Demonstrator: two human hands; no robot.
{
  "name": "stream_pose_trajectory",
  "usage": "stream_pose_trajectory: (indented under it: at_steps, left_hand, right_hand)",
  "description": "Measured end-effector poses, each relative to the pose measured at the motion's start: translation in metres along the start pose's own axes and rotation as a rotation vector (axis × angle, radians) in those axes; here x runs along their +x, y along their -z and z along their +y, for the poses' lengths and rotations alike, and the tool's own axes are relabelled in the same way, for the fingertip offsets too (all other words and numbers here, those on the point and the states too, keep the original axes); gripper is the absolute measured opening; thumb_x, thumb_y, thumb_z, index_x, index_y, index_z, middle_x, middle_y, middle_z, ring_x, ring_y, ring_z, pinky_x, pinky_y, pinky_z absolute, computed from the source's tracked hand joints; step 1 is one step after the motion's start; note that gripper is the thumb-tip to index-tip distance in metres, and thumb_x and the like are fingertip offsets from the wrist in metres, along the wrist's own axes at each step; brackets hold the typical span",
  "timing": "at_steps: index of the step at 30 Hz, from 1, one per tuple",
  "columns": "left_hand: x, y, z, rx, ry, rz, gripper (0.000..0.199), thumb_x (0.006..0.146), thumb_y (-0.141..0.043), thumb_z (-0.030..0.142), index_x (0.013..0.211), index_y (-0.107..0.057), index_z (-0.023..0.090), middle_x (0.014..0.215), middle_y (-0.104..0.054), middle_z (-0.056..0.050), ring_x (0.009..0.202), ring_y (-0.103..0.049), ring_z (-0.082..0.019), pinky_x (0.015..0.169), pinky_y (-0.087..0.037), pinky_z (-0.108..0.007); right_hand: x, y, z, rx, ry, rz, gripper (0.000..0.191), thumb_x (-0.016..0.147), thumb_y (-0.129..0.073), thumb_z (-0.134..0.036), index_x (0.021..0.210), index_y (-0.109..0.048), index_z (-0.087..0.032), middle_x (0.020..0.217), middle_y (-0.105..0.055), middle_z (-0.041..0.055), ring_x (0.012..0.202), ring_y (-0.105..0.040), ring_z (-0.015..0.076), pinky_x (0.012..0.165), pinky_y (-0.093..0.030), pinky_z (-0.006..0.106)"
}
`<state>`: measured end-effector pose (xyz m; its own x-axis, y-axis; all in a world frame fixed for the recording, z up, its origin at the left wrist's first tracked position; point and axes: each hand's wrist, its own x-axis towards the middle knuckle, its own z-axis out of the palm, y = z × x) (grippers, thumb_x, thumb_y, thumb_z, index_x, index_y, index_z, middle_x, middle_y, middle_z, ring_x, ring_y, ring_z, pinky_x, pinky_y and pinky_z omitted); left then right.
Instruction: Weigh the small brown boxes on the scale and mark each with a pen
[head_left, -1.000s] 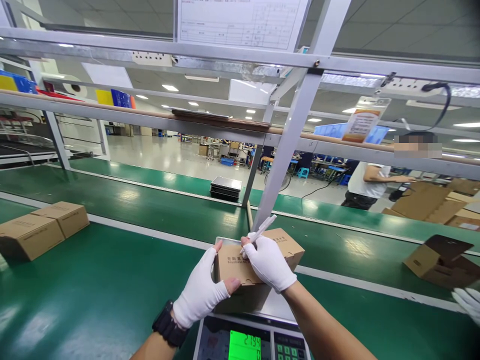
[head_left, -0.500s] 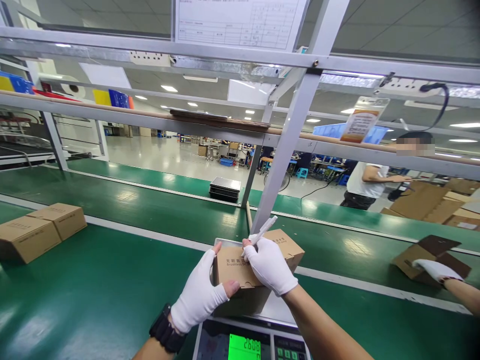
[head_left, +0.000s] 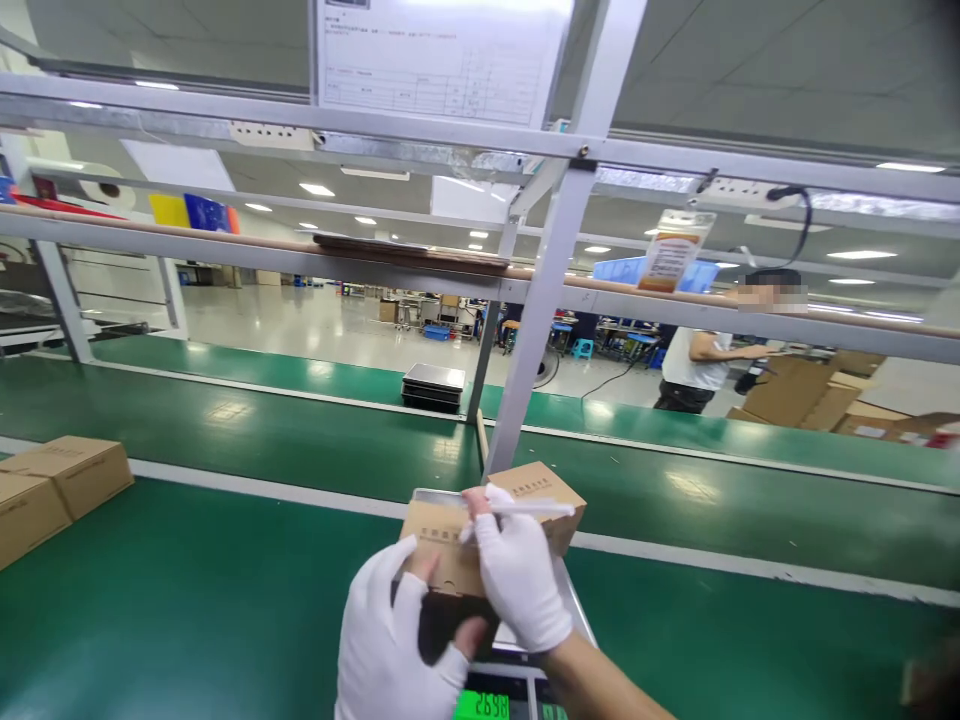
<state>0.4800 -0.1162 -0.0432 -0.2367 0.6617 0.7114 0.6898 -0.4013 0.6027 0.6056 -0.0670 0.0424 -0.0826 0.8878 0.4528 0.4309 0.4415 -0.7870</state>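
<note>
A brown cardboard box [head_left: 442,570] with dark print on top sits on the metal pan of a weighing scale [head_left: 579,600], its green display [head_left: 484,705] lit. My left hand [head_left: 397,630], in a white glove with bare fingertips, grips the box's near left side, fingers on top and thumb at the front; it is slightly blurred. In my right hand [head_left: 521,565], gloved alike, a white pen [head_left: 536,508] is pinched and points to the right. The right hand's fingers are over the box's right part. Behind it stands a second cardboard box [head_left: 536,490], partly covered by my hand.
More cardboard boxes [head_left: 94,475] stand on the green conveyor belt [head_left: 225,600] at left. A metal upright [head_left: 532,320] rises just behind the scale. Dark flat devices [head_left: 433,387] are stacked on the far belt. A person [head_left: 694,360] stands beyond, near cartons [head_left: 787,390].
My left hand has come round the box's near side. The pen has tipped from pointing up-right to nearly level. Another person's gloved hand and an open box at right have gone from view.
</note>
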Motion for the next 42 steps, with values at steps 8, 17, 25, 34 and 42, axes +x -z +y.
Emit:
stream_pose_trajectory:
  at_steps: [8, 17, 25, 34, 42]
  left_hand:
    - [0.043, 0.026, -0.061, 0.394, -0.019, 0.094, 0.060, 0.072, -0.064, 0.061, 0.107, -0.059, 0.013, 0.112, -0.053, -0.017, 0.107, -0.051, -0.036, 0.095, -0.042, -0.050]
    - [-0.013, 0.094, -0.173, 0.852, 0.102, -0.068, 0.070, 0.073, -0.055, 0.072, 0.111, -0.058, 0.014, 0.133, -0.043, -0.015, 0.110, -0.048, -0.039, 0.091, -0.045, -0.049]
    - [0.081, 0.121, -0.209, 1.209, 0.344, -0.209, 0.059, 0.079, -0.041, 0.065, 0.103, -0.066, 0.018, 0.122, -0.047, -0.015, 0.116, -0.035, -0.047, 0.088, -0.041, -0.057]
    - [0.091, -0.064, -0.014, 0.114, -0.096, -0.480, 0.077, 0.076, -0.063, 0.067, 0.136, -0.047, 0.021, 0.146, -0.030, -0.015, 0.134, -0.027, -0.036, 0.112, -0.027, -0.053]
    - [0.083, -0.100, 0.023, -0.324, 0.131, -0.590, 0.103, 0.061, -0.084, 0.048, 0.142, -0.033, 0.012, 0.130, -0.039, -0.019, 0.122, -0.042, -0.034, 0.109, -0.036, -0.049]
  right_hand:
    - [-0.025, 0.037, 0.002, 0.156, 0.046, 0.105, 0.029, 0.093, -0.052, -0.042, 0.108, -0.064, -0.021, 0.085, -0.069, 0.0019, 0.072, -0.062, 0.0143, 0.070, -0.049, 0.025]
    - [-0.088, 0.121, 0.201, -0.061, -0.496, 0.480, 0.051, 0.081, -0.054, -0.053, 0.108, -0.063, -0.012, 0.086, -0.069, 0.0098, 0.066, -0.059, 0.0166, 0.060, -0.047, 0.027]
    - [-0.170, 0.119, 0.252, -0.312, -0.621, 0.303, 0.048, 0.083, -0.045, -0.055, 0.109, -0.063, -0.020, 0.095, -0.071, 0.0065, 0.090, -0.066, 0.0252, 0.084, -0.049, 0.038]
    - [-0.162, 0.118, 0.245, -0.236, -0.655, 0.306, 0.059, 0.086, -0.041, -0.059, 0.124, -0.058, -0.018, 0.100, -0.071, 0.0076, 0.098, -0.066, 0.0257, 0.091, -0.048, 0.040]
    - [-0.123, 0.139, 0.183, -0.283, -0.517, 0.380, 0.060, 0.081, -0.044, -0.071, 0.087, -0.071, -0.017, 0.083, -0.071, 0.0100, 0.085, -0.065, 0.0293, 0.082, -0.049, 0.040]
